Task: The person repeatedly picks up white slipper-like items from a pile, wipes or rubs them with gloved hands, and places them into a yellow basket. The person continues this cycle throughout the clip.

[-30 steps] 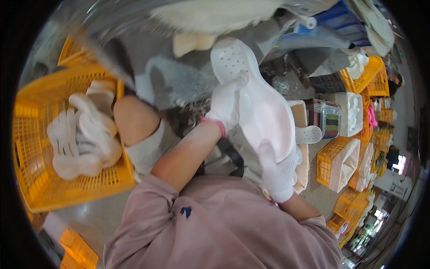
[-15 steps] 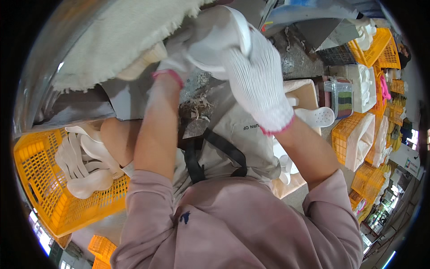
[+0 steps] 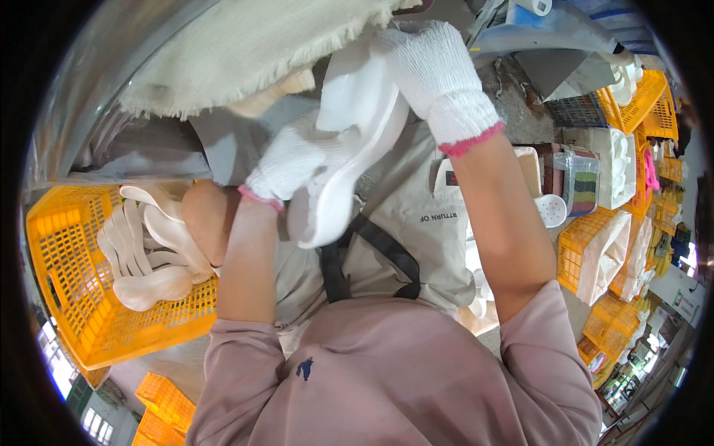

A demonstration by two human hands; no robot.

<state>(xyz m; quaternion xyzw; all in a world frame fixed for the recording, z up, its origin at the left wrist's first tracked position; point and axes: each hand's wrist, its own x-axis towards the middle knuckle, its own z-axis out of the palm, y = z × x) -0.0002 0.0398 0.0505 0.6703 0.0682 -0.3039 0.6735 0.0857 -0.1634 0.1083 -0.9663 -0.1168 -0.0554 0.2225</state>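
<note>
Crowded workshop floor lies below me; my gloved left hand point(image 3: 294, 160) and right hand point(image 3: 435, 63) both clasp a white moulded shoe point(image 3: 349, 141) against a cloth-covered wheel point(image 3: 238, 44), its upper end hidden behind the right glove. At left, I note a yellow crate point(image 3: 67, 297) holding pale soles point(image 3: 152, 249); at right, more yellow crates point(image 3: 580, 253), with contents too small to identify.

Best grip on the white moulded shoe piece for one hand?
Probably the narrow waist of the white moulded plastic shoe piece, from its long edge on the left. The left hand in a white knit glove wraps there; the right hand covers the wide top end.
</note>
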